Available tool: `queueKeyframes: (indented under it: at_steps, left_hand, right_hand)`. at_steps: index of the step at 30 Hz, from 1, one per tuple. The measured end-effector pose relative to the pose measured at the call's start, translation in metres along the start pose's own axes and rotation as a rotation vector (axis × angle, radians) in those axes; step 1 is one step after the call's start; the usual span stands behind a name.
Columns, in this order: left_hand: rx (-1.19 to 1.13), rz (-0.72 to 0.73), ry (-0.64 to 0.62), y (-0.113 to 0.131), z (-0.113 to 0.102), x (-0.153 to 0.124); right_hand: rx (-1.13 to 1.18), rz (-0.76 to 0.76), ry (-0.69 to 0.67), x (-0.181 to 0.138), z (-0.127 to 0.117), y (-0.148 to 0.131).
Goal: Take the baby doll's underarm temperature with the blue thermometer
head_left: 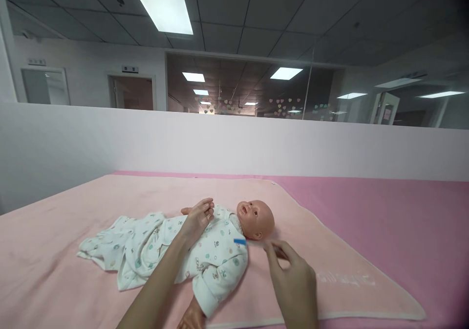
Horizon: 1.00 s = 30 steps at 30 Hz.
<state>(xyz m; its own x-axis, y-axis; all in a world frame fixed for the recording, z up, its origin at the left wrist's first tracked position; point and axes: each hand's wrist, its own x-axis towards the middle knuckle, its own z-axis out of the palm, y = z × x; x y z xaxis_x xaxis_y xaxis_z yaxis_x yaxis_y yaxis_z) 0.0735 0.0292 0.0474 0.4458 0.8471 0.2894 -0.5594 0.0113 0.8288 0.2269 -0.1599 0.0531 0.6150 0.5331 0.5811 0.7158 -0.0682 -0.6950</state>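
Observation:
A baby doll [255, 218] in a white patterned sleepsuit [216, 251] lies on its back on a pale pink blanket [66, 251], head to the right. My left hand [198, 218] rests on the doll's chest with fingers curled at the far side of the suit, near the doll's far hand. My right hand [293, 277] hovers just below the doll's head with thumb and fingers pinched together near the collar; a small blue tag [240, 241] shows at the neck. Whatever the right fingers pinch is too small to name.
The blanket lies on a brighter pink surface [395, 221] that extends to the right. A white partition wall [234, 141] runs behind it, with glass panels and an office space beyond.

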Motion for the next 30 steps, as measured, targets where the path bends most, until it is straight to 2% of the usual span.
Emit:
queueKeyframes:
  at_steps: [3, 5, 10, 13, 16, 17, 18, 19, 21, 23, 25, 26, 27, 30]
  left_hand:
    - [-0.013, -0.012, -0.072, -0.002, 0.000, -0.002]
    - [-0.013, -0.014, -0.096, -0.004, 0.000, -0.002]
    - [-0.112, 0.016, 0.013, -0.005, -0.003, 0.002]
    - [-0.129, 0.028, 0.017, -0.006, -0.002, 0.002]
    - [-0.085, 0.016, -0.085, -0.006, 0.000, 0.001]
    - [-0.085, 0.016, -0.102, -0.006, 0.001, 0.001]
    - [-0.095, 0.018, -0.102, -0.006, 0.001, 0.001]
    - [-0.115, 0.019, -0.084, -0.005, 0.001, 0.001]
    - [-0.170, 0.009, -0.018, -0.004, 0.001, 0.002]
    - [-0.221, -0.020, 0.036, -0.003, 0.000, 0.003]
    - [-0.254, -0.027, 0.065, -0.003, 0.000, 0.004]
    - [-0.261, -0.025, 0.069, -0.003, 0.000, 0.004]
    - [-0.266, -0.024, 0.073, -0.003, 0.000, 0.005]
    - [-0.279, -0.044, 0.102, -0.005, -0.001, 0.006]
  right_hand:
    - [0.188, -0.067, -0.037, 0.019, 0.020, -0.042]
    - [0.282, -0.092, -0.059, 0.034, 0.034, -0.059]
    - [0.519, -0.061, -0.172, 0.063, 0.064, -0.072]
    - [0.734, 0.035, -0.396, 0.072, 0.082, -0.073]
    - [0.867, 0.178, -0.743, 0.083, 0.094, -0.075]
    - [0.945, 0.269, -0.887, 0.089, 0.094, -0.076]
    - [1.076, 0.417, -1.042, 0.096, 0.093, -0.077]
    - [1.279, 0.663, -1.216, 0.103, 0.090, -0.078]
    - [1.801, 1.393, -1.506, 0.115, 0.082, -0.082]
    - [2.160, 2.033, -1.607, 0.120, 0.078, -0.086]
    - [2.275, 2.473, -1.605, 0.118, 0.078, -0.092]
    - [2.275, 2.660, -1.582, 0.116, 0.079, -0.095]
    - [2.254, 2.926, -1.534, 0.114, 0.079, -0.097]
    - [1.938, 3.817, -1.278, 0.113, 0.074, -0.101]
